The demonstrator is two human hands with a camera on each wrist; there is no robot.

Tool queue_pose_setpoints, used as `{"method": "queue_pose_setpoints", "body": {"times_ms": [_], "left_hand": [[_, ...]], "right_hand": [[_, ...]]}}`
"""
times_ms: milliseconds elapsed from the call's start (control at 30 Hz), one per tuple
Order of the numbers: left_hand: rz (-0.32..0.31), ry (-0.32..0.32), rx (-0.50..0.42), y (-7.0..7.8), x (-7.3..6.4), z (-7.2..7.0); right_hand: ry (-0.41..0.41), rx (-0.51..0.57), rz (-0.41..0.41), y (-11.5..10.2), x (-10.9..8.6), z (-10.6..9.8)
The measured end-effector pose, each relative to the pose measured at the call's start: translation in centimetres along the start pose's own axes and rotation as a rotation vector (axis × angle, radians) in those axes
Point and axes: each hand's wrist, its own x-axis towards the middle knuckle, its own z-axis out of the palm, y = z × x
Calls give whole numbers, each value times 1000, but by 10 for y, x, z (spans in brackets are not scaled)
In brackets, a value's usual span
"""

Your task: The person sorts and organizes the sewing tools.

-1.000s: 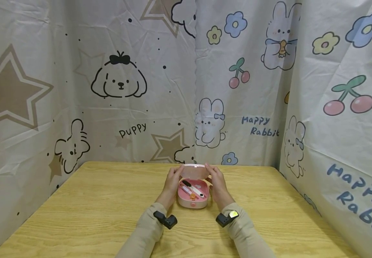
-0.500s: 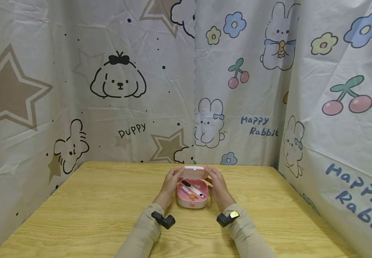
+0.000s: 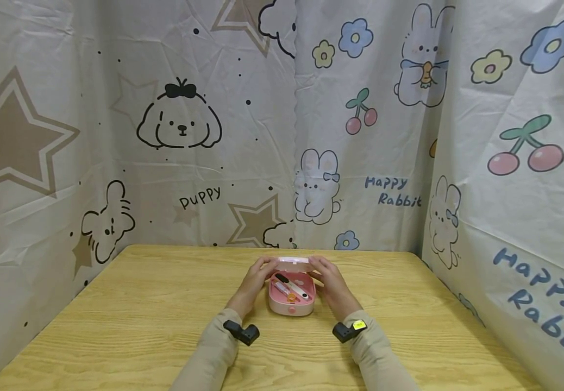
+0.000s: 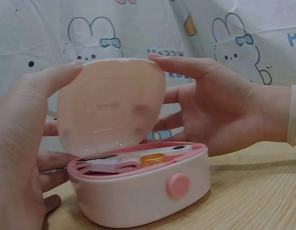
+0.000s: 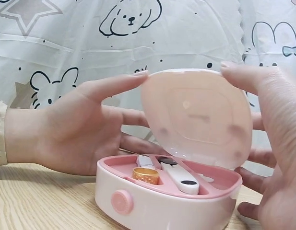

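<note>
A small pink-and-white box [image 3: 290, 309] with a round pink button [image 4: 178, 185] stands on the table, its translucent lid [image 4: 109, 103] raised at the back. My left hand [image 3: 251, 285] holds the lid's left edge, thumb at the upper rim and fingers behind. On the right edge my right hand [image 3: 336, 287] holds it the same way. Inside the pink compartments lie a white slender tool with a dark end [image 5: 180, 178], a gold patterned ring-shaped item [image 5: 146, 176] and a pale pink-and-white item [image 4: 109, 166] whose kind I cannot tell.
The wooden table [image 3: 164, 320] extends on both sides of the box. White printed curtains [image 3: 204, 125] hang behind it and along the sides. Dark wrist-worn devices sit on both sleeves.
The lid has tilted forward and lower, with both hands moving along with it. My wrists have spread slightly apart. The box and its contents have stayed in place.
</note>
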Motion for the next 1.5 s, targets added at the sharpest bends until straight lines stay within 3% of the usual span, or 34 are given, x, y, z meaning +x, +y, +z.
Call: {"method": "queue_pose_setpoints", "body": {"times_ms": [200,700,1000,1500], "left_hand": [[0,-61,-5,-6,2,-7],[20,-127,-9,-8,0,-15],[44,-204,-55,-11,-4,-20],[69,-287,-45,-19,-1,-30]], "right_hand": [[-48,9,17,4,-2,-6],[-174,-70,25,3,-5,-17],[-226,-46,32,9,-5,-26],[-297,-29,37,11,-10,-29]]}}
